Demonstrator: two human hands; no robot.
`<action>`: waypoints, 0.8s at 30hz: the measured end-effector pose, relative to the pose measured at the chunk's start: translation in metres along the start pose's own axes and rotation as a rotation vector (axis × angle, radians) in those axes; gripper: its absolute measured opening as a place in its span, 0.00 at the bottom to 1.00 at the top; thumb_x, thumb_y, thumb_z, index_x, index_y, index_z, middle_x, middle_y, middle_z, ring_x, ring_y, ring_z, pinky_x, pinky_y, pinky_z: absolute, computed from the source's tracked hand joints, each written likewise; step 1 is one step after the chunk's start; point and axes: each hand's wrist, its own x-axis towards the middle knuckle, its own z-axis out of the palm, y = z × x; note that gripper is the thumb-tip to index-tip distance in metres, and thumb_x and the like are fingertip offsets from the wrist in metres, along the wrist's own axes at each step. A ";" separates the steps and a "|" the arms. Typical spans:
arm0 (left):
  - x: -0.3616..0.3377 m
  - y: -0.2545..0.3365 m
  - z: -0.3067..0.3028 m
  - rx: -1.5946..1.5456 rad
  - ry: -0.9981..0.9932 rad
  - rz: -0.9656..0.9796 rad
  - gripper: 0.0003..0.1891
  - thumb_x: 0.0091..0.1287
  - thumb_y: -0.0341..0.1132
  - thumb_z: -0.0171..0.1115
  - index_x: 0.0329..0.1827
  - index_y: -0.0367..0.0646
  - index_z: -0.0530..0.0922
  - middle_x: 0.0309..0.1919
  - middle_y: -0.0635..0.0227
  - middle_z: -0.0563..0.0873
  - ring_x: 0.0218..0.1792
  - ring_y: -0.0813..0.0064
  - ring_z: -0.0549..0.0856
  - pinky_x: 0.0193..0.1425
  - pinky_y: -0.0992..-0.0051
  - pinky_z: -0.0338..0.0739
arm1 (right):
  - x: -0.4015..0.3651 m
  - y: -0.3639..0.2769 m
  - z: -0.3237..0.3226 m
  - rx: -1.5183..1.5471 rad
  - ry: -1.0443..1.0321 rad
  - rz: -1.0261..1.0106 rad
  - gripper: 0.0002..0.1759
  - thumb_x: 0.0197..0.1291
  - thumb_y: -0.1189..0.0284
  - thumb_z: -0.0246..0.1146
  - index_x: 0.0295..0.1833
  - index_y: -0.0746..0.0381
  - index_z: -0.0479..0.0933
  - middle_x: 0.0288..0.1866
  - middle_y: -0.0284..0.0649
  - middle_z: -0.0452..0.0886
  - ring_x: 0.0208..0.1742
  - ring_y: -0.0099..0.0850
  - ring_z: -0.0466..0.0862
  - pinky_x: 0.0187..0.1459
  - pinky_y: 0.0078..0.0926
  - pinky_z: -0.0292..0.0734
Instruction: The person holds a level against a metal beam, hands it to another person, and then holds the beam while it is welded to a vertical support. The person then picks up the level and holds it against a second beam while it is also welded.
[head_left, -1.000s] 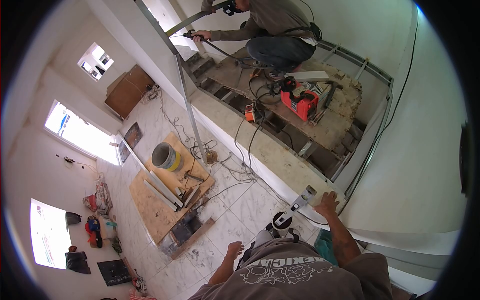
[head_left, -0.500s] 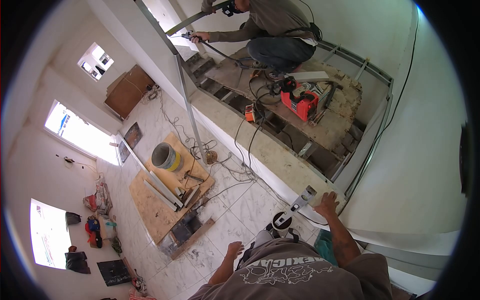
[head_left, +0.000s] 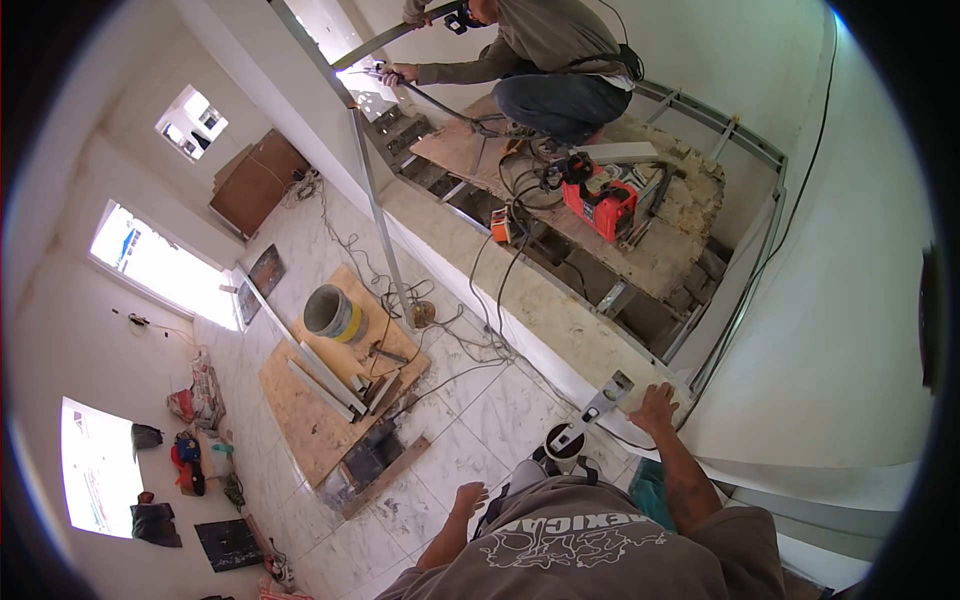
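Note:
My right hand [head_left: 655, 408] lies on the end of the concrete ledge [head_left: 520, 290], its fingers spread and nothing in them. Just left of it, a spirit level [head_left: 605, 400] leans against the ledge, with its lower end in or over a round dark-mouthed container [head_left: 566, 440]. My left hand [head_left: 468, 498] hangs beside my body above the tiled floor, fingers loosely stretched and holding nothing.
A co-worker [head_left: 560, 70] crouches on boards beyond the ledge, holding a cable-fed tool at a metal bar. Near them sit a red toolbox [head_left: 605, 210] and gaps between metal frames. Cables cross the floor. A bucket [head_left: 335, 313] stands on plywood [head_left: 290, 420].
A bright glow with sparks or smoke has appeared at the tip of the co-worker's tool. My hands and the spirit level have stayed in place.

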 end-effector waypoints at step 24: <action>-0.001 0.004 0.000 -0.013 -0.003 0.008 0.20 0.67 0.42 0.57 0.58 0.41 0.74 0.52 0.55 0.82 0.53 0.57 0.81 0.57 0.54 0.71 | 0.001 0.001 0.001 -0.024 -0.008 -0.009 0.54 0.35 0.53 0.77 0.66 0.69 0.61 0.66 0.56 0.58 0.72 0.55 0.56 0.61 0.67 0.61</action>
